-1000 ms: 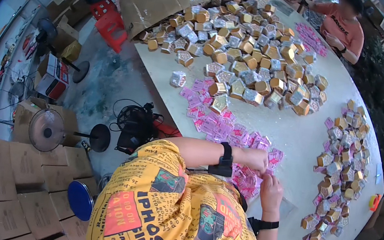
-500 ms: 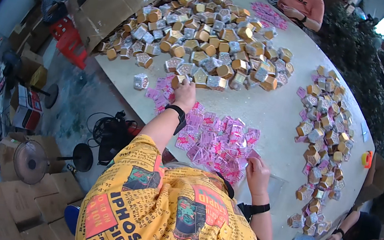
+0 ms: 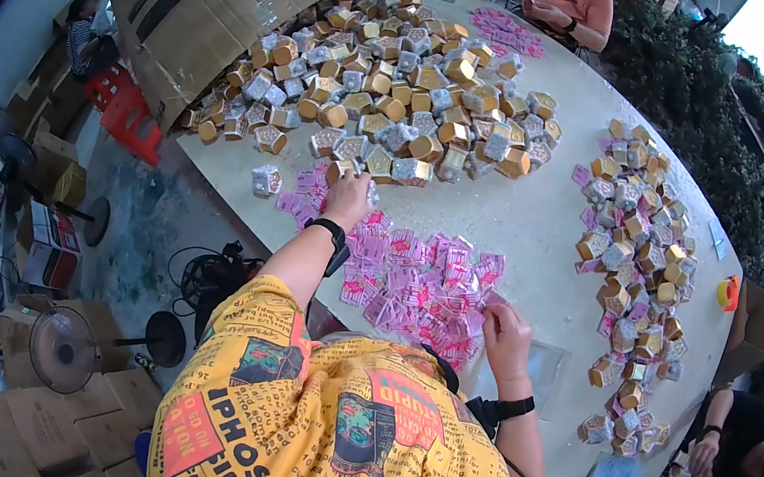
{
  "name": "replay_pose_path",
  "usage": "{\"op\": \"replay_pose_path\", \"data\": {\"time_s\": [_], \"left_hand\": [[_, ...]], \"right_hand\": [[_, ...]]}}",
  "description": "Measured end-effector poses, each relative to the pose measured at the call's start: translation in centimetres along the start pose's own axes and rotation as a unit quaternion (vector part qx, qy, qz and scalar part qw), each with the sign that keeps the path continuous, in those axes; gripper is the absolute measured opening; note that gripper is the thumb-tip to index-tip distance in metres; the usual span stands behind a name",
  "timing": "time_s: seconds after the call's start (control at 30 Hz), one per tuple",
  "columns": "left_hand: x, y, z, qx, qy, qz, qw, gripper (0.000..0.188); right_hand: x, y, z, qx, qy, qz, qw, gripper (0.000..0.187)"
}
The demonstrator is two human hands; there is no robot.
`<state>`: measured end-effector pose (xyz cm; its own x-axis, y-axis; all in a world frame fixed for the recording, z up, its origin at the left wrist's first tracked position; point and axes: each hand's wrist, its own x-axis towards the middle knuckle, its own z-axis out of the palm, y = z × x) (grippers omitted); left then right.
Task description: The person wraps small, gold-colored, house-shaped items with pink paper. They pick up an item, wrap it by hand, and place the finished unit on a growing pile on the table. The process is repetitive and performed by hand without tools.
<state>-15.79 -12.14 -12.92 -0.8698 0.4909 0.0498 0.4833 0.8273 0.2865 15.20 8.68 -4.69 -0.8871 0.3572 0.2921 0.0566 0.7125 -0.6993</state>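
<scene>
My left hand (image 3: 348, 201) reaches to the front edge of the pile, its fingers closed around a small gold hexagonal box (image 3: 340, 169). Beneath and beside it lie pink printed packets (image 3: 311, 188). My right hand (image 3: 507, 342) is at the right side of a heap of pink packets (image 3: 420, 280), thumb and fingertips pinched on the edge of one pink packet (image 3: 493, 299). A large pile of gold hexagonal boxes (image 3: 413, 97), many with clear or silvery wrapping, spreads beyond my left hand. One wrapped box (image 3: 265, 181) stands apart on the left.
An open cardboard carton (image 3: 223, 10) lies on its side behind the pile. A long row of boxes and pink packets (image 3: 644, 272) runs along the table's (image 3: 559, 268) right side, near an orange tape roll (image 3: 728, 292). Co-workers sit at the far edge and right. A fan (image 3: 62, 349) stands left.
The whole view has shifted slightly. Both my hands stay at nearly the same places, the left at the gold box, the right at the pink packet. The right-hand co-worker's hands have moved.
</scene>
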Motion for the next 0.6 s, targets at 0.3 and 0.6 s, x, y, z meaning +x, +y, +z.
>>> {"op": "replay_pose_path", "data": {"time_s": [0.3, 0.6], "left_hand": [[0.1, 5.1, -4.3, -0.776, -0.207, -0.173, 0.571, 0.056], [-3.4, 13.8, -7.5, -0.832, -0.303, -0.009, 0.465, 0.049]], "right_hand": [[2.7, -1.9, -1.9, 0.050, 0.032, 0.041, 0.997, 0.005], [6.0, -3.9, -2.3, 0.074, 0.038, -0.031, 0.996, 0.006]]}}
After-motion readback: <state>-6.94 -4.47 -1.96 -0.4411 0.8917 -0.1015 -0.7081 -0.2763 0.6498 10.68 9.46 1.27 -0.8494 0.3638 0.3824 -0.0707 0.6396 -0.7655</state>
